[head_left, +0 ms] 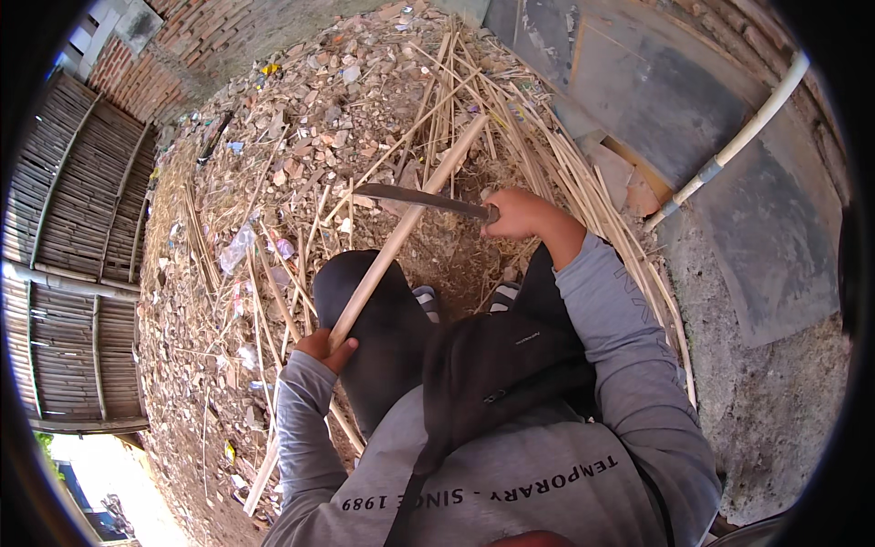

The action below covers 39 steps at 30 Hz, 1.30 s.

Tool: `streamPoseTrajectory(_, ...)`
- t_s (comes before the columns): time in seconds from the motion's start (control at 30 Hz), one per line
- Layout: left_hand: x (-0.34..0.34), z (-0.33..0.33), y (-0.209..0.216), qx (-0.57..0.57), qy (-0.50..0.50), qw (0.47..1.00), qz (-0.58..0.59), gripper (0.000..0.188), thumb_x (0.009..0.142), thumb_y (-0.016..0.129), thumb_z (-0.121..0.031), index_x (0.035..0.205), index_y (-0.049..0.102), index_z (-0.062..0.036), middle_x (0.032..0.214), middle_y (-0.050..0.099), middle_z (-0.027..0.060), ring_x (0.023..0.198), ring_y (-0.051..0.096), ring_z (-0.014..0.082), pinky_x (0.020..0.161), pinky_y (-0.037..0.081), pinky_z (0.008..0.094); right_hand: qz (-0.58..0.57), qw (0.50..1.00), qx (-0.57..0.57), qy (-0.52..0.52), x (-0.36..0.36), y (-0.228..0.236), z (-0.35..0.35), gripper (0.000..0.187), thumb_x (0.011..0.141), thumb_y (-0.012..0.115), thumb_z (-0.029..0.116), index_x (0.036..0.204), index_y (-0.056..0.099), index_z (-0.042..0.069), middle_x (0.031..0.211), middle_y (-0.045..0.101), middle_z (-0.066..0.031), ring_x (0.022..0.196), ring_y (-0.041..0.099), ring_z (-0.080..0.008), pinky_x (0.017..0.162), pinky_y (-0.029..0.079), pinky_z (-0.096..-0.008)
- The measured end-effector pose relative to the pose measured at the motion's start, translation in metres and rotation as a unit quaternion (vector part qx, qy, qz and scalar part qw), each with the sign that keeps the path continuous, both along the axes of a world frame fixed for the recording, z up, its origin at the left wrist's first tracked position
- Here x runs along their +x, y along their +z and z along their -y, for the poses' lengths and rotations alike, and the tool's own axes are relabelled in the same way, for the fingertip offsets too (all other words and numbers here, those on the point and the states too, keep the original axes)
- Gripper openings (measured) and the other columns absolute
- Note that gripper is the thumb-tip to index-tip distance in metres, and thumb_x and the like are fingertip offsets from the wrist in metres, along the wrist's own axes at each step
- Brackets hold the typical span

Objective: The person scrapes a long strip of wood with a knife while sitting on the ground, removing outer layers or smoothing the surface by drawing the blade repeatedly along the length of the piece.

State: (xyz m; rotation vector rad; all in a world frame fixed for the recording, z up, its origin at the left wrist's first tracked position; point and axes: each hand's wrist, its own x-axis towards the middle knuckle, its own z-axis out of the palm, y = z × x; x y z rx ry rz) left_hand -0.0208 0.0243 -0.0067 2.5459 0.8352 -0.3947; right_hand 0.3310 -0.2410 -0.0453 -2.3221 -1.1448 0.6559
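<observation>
My left hand [330,350] is closed around a long pale bamboo strip [381,258] near its lower end. The strip slants up and away to the right, passing over my left knee. In my closed right hand [521,217] is the handle of a machete [451,204]. Its dark blade points left and lies across the bamboo strip, at or just over its surface; I cannot tell whether it touches. My fingers hide most of the handle.
Loose bamboo strips [447,96] lie ahead and along the right, with more strips [264,301] at the left. Rubble [301,137] and litter cover the ground. A concrete ledge [756,401] and a pale pole [738,141] stand at the right, a bamboo-slat wall [73,182] at the left.
</observation>
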Motion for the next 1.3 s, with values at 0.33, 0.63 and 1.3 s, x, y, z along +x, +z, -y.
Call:
streamPoseTrajectory(0.33, 0.004, 0.005, 0.009, -0.019, 0.013, 1.000, -0.017, 0.058, 0.084, 0.068, -0.052, 0.104, 0.064, 0.0016, 0.080, 0.067, 0.0202, 0.079, 0.068, 0.0349, 0.072, 0.051, 0.0415, 0.040, 0.997, 0.009, -0.066, 0.007, -0.006, 0.005, 0.035, 0.075, 0.074, 0.031, 0.094, 0.067, 0.002, 0.079, 0.066, -0.0184, 0.076, 0.064, -0.0352, 0.069, 0.049, -0.0436)
streamPoseTrajectory(0.63, 0.000, 0.001, -0.001, 0.000, -0.004, 1.000, 0.023, 0.058, 0.082, 0.069, -0.054, 0.097, 0.063, 0.0024, 0.073, 0.065, 0.0187, 0.071, 0.068, 0.0322, 0.066, 0.051, 0.0408, 0.015, 0.999, 0.009, -0.046, 0.013, -0.010, 0.006, 0.044, 0.074, 0.074, 0.035, 0.105, 0.067, 0.003, 0.090, 0.067, -0.0196, 0.088, 0.064, -0.0361, 0.077, 0.050, -0.0436)
streamPoseTrajectory(1.3, -0.003, -0.001, -0.008, 0.006, 0.003, 0.999, 0.037, 0.056, 0.080, 0.072, -0.052, 0.090, 0.064, 0.0023, 0.074, 0.065, 0.0181, 0.070, 0.064, 0.0303, 0.066, 0.048, 0.0413, -0.005, 0.999, 0.018, -0.050, 0.011, -0.007, 0.006, 0.037, 0.076, 0.074, 0.032, 0.097, 0.066, 0.003, 0.084, 0.065, -0.0176, 0.082, 0.064, -0.0343, 0.073, 0.049, -0.0432)
